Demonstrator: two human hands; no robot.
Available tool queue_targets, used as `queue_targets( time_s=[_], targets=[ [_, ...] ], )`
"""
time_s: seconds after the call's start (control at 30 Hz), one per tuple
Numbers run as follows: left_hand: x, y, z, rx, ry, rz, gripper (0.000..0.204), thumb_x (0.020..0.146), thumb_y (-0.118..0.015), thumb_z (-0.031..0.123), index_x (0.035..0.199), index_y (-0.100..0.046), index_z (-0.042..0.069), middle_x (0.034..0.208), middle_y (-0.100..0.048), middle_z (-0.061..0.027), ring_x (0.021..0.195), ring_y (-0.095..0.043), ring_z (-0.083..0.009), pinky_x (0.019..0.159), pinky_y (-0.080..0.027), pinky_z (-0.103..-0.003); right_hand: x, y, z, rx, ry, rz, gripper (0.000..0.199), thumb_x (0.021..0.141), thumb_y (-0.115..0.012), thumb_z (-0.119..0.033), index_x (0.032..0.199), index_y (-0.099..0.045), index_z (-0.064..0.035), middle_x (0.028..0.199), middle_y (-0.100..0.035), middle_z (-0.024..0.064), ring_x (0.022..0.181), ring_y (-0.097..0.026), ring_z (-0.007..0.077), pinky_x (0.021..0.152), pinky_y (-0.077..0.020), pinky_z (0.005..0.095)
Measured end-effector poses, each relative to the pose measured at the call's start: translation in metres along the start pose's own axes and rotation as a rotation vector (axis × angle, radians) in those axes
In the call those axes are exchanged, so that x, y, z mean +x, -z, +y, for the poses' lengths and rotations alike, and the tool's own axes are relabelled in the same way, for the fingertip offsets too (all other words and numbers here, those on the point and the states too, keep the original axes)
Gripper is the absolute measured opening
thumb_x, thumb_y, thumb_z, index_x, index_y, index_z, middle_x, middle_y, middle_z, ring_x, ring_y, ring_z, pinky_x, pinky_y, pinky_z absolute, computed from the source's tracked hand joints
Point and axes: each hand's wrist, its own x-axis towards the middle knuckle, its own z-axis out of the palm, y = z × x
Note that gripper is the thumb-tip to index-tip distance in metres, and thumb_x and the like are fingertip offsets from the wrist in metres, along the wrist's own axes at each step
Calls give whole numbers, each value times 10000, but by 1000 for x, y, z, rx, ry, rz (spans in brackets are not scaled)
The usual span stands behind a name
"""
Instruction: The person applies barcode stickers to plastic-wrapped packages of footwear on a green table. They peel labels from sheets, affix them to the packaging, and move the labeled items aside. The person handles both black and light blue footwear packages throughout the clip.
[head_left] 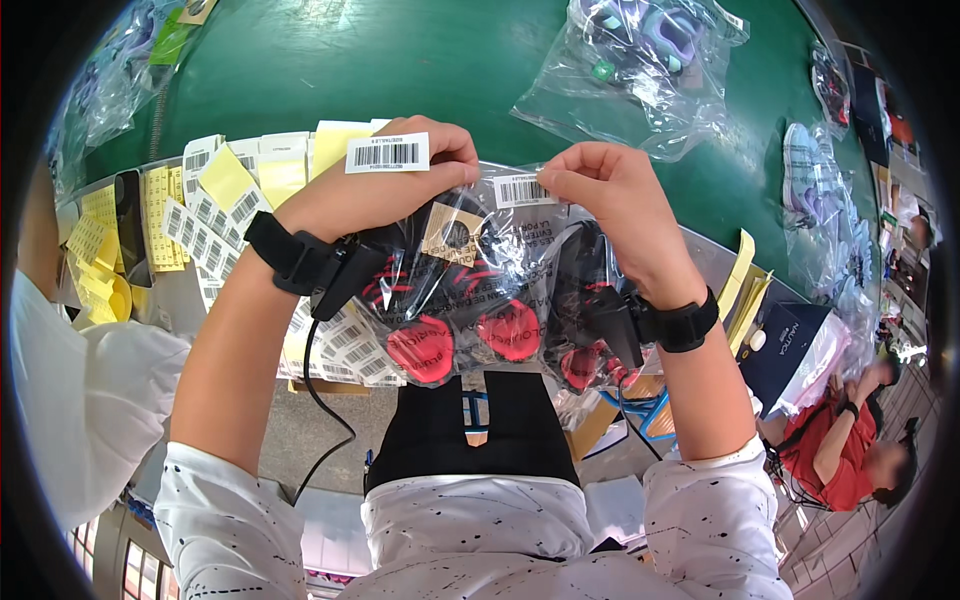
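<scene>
A clear plastic bag (540, 270) with dark print hangs over the table's near edge in front of me. Inside are black-and-red shoes (508, 330) and a brown tag (452, 232). My left hand (400, 185) is closed on the bag's top edge, and a white barcode label (388, 153) covers part of its fingers. A second barcode label (518, 191) lies at the top of the bag. At its right end, my right hand (605, 195) pinches with thumb and forefinger at the bag's top edge. Whether the label is fully stuck down, I cannot tell.
Sheets of barcode labels (215, 225) and yellow slips (100, 255) lie left of the bag. Another bagged pair of shoes (650, 60) rests on the green table (380, 60). Dark blue box (790, 345) at right; a person in red (835, 450) sits beyond. Someone's white sleeve (110, 400) is at left.
</scene>
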Motion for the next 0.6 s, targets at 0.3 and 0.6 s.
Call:
queue_targets(
  time_s=[0.3, 0.6],
  targets=[
    [0, 1, 3, 6, 16, -9, 216, 939, -596, 218, 885, -639, 13, 754, -602, -24, 700, -533, -105, 639, -424, -264, -4, -4, 4, -54, 35, 38, 115, 821, -694, -55, 841, -683, 58, 761, -675, 40, 687, -585, 71, 622, -453, 223],
    [5, -7, 17, -78, -7, 11, 247, 938, -631, 252, 939, -660, 7, 815, -638, -46, 764, -583, -119, 683, -457, -261, -3, -4, 12, -102, 97, 52, 101, 801, -682, -55, 800, -678, 46, 726, -665, 45, 678, -589, 85, 623, -467, 251]
  ],
)
